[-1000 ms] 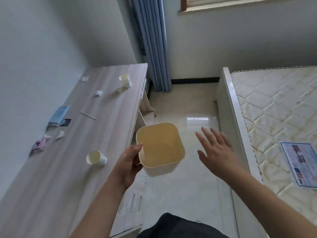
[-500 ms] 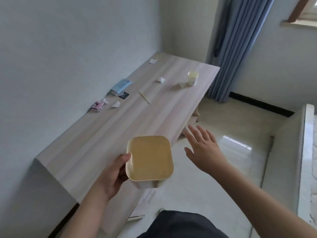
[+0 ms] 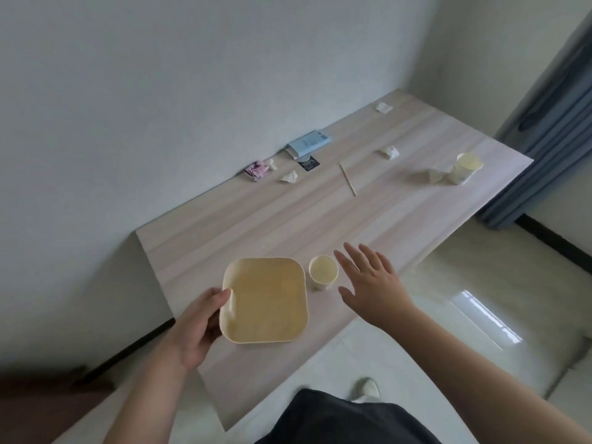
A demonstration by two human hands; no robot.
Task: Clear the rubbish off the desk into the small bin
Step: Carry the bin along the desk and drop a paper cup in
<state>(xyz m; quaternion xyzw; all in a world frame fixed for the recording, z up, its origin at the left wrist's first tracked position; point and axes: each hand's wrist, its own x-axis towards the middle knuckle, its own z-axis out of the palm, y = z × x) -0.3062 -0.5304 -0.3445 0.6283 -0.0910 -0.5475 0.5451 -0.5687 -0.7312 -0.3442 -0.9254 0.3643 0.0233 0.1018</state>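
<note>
My left hand [image 3: 195, 328] grips the small square pale-yellow plastic bin [image 3: 266, 299] by its left rim, over the near end of the light wooden desk [image 3: 256, 225]. My right hand [image 3: 373, 283] hovers spread wide and empty, just right of a cream paper cup [image 3: 323, 275] standing beside the bin. A thin wooden stick [image 3: 348, 179] and crumpled white paper scraps [image 3: 290, 177] lie farther along the desk.

bin [image 3: 266, 302] now over the near desk [image 3: 288, 219] end, right hand [image 3: 368, 280] beside the near cup [image 3: 323, 272], no longer above floor
</note>
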